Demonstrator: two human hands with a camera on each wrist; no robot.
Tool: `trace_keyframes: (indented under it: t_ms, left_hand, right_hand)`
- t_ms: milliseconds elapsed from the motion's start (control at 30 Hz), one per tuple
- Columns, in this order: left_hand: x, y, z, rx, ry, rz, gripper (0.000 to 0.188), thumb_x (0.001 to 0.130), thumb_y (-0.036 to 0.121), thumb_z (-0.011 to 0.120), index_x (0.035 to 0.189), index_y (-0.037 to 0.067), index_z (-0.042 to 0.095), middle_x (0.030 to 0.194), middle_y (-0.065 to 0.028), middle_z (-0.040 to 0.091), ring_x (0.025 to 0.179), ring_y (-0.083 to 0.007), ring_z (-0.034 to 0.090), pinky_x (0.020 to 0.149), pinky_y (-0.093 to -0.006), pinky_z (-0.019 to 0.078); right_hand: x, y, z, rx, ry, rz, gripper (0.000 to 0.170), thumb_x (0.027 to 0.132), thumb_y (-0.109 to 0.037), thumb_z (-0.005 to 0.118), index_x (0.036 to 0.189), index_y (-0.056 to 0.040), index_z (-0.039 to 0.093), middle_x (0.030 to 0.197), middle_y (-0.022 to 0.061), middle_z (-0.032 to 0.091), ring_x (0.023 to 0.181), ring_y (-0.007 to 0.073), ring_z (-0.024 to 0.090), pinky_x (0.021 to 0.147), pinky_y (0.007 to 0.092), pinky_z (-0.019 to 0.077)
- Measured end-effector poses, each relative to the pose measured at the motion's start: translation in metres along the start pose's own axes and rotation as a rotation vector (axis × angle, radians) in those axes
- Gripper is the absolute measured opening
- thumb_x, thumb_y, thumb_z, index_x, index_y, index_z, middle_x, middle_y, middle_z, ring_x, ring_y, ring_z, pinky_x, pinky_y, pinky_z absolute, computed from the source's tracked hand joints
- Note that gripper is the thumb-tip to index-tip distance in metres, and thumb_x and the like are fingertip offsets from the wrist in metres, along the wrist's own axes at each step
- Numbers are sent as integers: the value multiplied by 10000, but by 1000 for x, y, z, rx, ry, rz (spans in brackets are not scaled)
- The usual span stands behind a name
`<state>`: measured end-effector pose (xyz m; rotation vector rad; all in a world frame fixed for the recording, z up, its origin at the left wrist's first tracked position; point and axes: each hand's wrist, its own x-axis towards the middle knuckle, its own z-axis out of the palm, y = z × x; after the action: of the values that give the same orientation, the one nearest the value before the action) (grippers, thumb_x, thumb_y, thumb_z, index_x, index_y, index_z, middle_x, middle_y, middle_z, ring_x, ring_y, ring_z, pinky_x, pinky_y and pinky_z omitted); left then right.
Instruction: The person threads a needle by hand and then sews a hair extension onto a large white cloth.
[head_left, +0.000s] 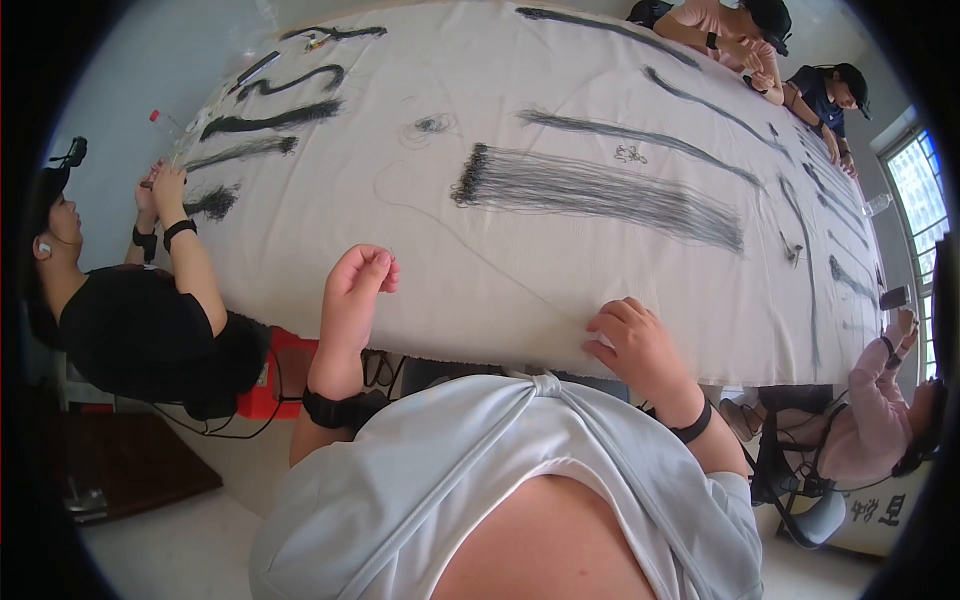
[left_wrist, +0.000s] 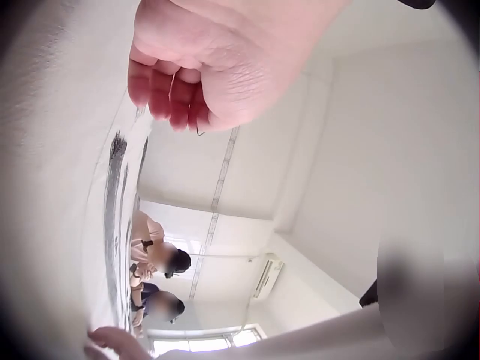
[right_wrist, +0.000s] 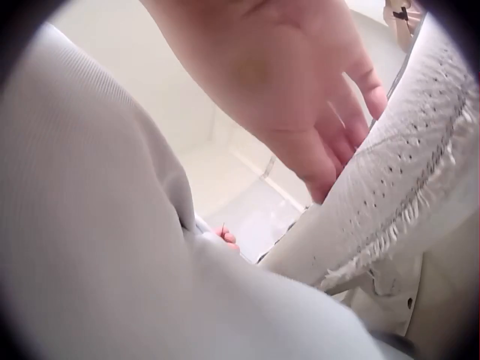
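My left hand (head_left: 360, 280) is raised over the front of the cloth, thumb against curled fingers. It pinches a thin dark needle-like piece (left_wrist: 200, 133) whose tip bends like a hook in the left wrist view. Off to the right, my right hand (head_left: 635, 340) rests loosely bent near the cloth's front edge. In the right wrist view its fingertips (right_wrist: 324, 186) are down at the cloth (right_wrist: 352, 202). A pale thread (head_left: 480, 256) runs from beside these fingers up and left into a wide loop on the cloth.
A broad sheet of dark hair strands (head_left: 610, 195) lies beyond my hands, with a loose hair tangle (head_left: 432, 125) to its left. Several narrower hair bundles (head_left: 270, 120) line the sides. People sit at the left, right and far right; a bottle (head_left: 165, 122) stands near the left person.
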<state>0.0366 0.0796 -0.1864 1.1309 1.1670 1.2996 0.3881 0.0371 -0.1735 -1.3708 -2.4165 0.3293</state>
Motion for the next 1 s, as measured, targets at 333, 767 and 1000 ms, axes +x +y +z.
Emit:
trace_keyframes:
  t_ms: [333,767,1000]
  left_hand:
    - [-6,14,16,21,7,56,125,941,148,513,880,48,555,820,-17,576,724,-94,518,673,-243,444]
    - [0,24,31,57,-84,75,123,928,139,541,893,25,571,820,-20,584,741,-87,524,700,-234,448]
    - [40,70,93,37,-369,133,126,932,153,533,900,38,571,823,-20,589,737,-90,534,699,-239,455]
  right_hand:
    - [-18,38,-44,-41,201,153,73,707,-13,663,761,-55,637,821,62,615,843,252,568,738,351,469]
    - [-91,153,-117,-707,164,718,479,701,-55,714,1154,-44,561,1106,130,590,1066,289,531,897,372,437]
    - [18,27,-98,93,88,46,316,728,-109,706,1030,-67,625,992,105,637,979,289,571,880,408,433]
